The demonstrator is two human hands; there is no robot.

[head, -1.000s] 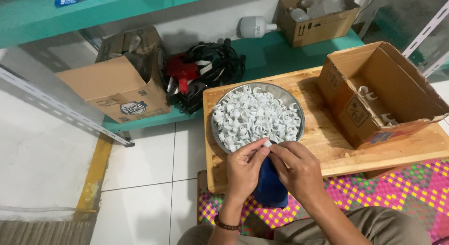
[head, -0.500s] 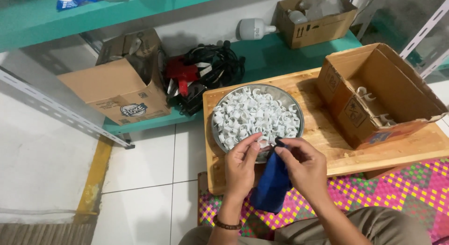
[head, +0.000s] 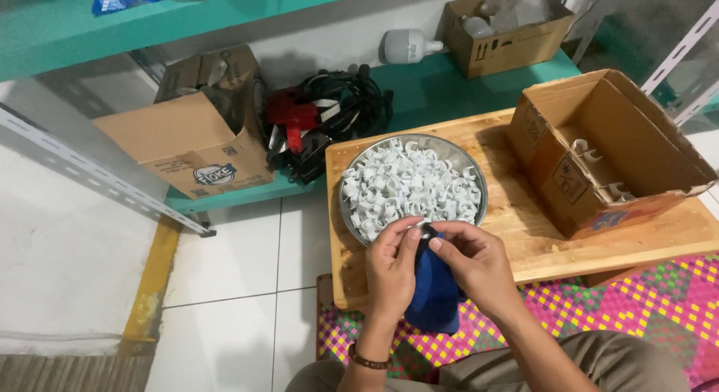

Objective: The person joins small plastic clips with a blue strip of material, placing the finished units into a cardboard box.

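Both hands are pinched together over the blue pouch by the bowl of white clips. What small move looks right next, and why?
Probably let the pinched piece drop into the blue pouch: left hand and right hand meet right above it, beside the full bowl of white clips.

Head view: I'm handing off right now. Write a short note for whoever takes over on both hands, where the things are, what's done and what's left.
Left hand: its fingertips pinch a small white clip at the near rim of the metal bowl.
Right hand: closed on a blue cloth pouch, meeting the left hand at its top edge.
The bowl, heaped with white plastic clips, sits on the wooden board. The open cardboard box to its right holds a few similar clips.
Done: only a few clips lie in the box.
Left: the bowl's heap is large.
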